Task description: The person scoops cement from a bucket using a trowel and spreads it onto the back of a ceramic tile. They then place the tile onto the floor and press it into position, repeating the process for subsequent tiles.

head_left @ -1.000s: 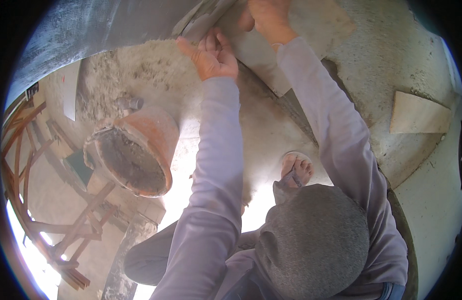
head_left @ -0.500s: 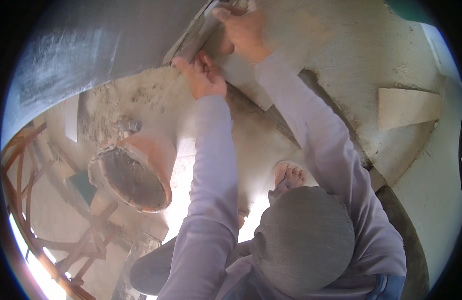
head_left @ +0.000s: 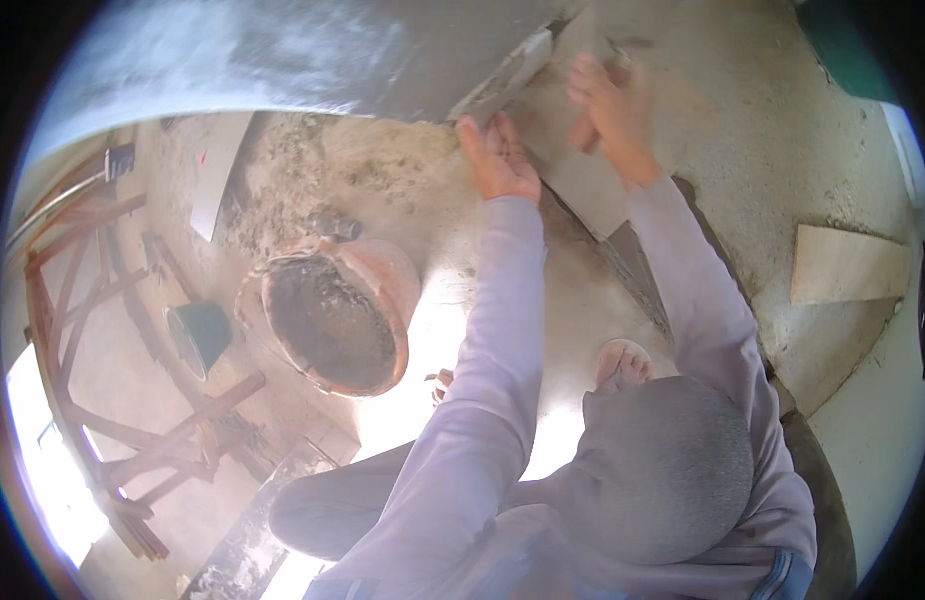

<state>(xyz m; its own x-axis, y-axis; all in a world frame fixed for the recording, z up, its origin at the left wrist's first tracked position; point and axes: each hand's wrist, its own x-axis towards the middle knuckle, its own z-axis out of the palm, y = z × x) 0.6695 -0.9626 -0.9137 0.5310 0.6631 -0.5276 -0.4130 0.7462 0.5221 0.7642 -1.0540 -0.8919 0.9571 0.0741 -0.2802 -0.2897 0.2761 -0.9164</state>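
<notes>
My left hand [head_left: 502,162] is raised with its fingers stretched out and apart. Its fingertips are at the lower end of a pale, rough strip [head_left: 509,72] along the edge of a smooth dark grey surface [head_left: 332,55]. To the right of that strip, apart from it, is my right hand [head_left: 617,115], its fingers curled and somewhat blurred. A thin dark shape shows just beyond its fingers, too smeared to name. Left of my left forearm stands an orange bucket [head_left: 397,290] with grey mortar-like material inside.
A green bucket [head_left: 204,335] lies tipped at the left, near a reddish frame of bars [head_left: 132,435]. A pale flat board [head_left: 847,265] is at the right. Rough plaster spatter [head_left: 352,165] covers the surface below the grey face. My foot [head_left: 622,365] is beside my knee.
My right hand has come away from the strip and moved to the right of it. My left hand stays at the strip's lower end. The whole view has shifted, with the scene displaced rightward.
</notes>
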